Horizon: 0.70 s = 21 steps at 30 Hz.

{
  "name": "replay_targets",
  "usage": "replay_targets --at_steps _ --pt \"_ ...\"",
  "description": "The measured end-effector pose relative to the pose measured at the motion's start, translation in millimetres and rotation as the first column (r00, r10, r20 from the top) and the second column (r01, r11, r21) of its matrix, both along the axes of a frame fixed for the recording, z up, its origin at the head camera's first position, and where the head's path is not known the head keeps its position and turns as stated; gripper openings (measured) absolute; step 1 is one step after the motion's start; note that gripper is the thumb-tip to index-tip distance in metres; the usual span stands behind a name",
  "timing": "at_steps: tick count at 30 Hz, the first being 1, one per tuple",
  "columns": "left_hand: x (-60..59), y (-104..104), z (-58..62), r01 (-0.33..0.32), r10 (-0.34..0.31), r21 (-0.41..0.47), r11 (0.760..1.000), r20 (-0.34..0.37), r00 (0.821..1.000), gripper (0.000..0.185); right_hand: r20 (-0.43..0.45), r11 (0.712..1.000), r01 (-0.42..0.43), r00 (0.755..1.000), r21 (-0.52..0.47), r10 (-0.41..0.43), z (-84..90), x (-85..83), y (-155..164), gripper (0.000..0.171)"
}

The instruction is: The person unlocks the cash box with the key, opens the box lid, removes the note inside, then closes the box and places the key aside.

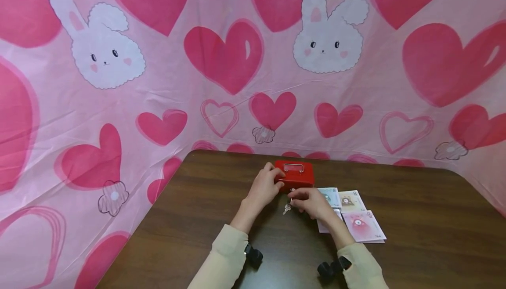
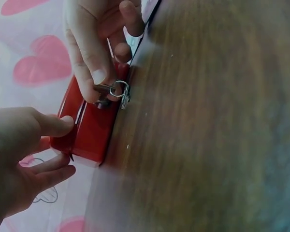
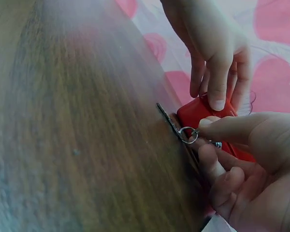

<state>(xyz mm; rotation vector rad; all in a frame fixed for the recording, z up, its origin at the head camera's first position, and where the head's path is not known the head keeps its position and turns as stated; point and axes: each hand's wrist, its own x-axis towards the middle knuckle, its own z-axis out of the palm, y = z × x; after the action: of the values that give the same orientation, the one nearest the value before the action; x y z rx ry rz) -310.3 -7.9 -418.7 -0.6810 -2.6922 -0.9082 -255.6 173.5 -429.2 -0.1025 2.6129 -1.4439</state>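
Note:
A small red cash box [image 1: 297, 178] with a wire handle [image 1: 294, 166] on its lid sits near the back of the table. My left hand [image 1: 262, 186] grips its left end, thumb [image 2: 63, 125] at the lid seam and fingers round the side. In front of the box, my right hand [image 1: 310, 202] pinches a key [image 2: 103, 88] between thumb and forefinger, close to the lock [image 3: 216, 144]. A ring joins that key to a second key [image 3: 168, 118], which dangles beside the fingers. The pinched key is mostly hidden by the fingertips.
Several printed play banknotes lie right of the box, among them a pink one [image 1: 361, 225], a yellow one [image 1: 352, 201] and a teal one [image 1: 331, 196]; the right forearm partly covers them. Behind the wooden table [image 1: 427, 227] hangs a pink heart-and-rabbit cloth [image 1: 276, 78].

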Motion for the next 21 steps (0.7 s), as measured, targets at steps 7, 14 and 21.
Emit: replay_targets --at_steps 7,14,21 --pt "-0.4 -1.1 0.2 0.009 -0.009 -0.004 1.000 0.016 1.000 0.017 -0.062 0.987 -0.153 0.986 0.048 0.156 0.3 -2.0 2.2 0.024" --pt "0.8 -0.9 2.3 0.006 -0.006 -0.004 1.000 0.036 0.999 0.017 -0.096 0.946 -0.317 0.942 0.064 0.322 -0.8 -3.2 5.2 0.022" --pt "0.0 -0.9 1.0 0.013 -0.013 0.003 1.000 0.008 1.000 0.014 0.003 0.908 -0.413 0.910 0.063 0.414 2.4 1.5 12.8 0.018"
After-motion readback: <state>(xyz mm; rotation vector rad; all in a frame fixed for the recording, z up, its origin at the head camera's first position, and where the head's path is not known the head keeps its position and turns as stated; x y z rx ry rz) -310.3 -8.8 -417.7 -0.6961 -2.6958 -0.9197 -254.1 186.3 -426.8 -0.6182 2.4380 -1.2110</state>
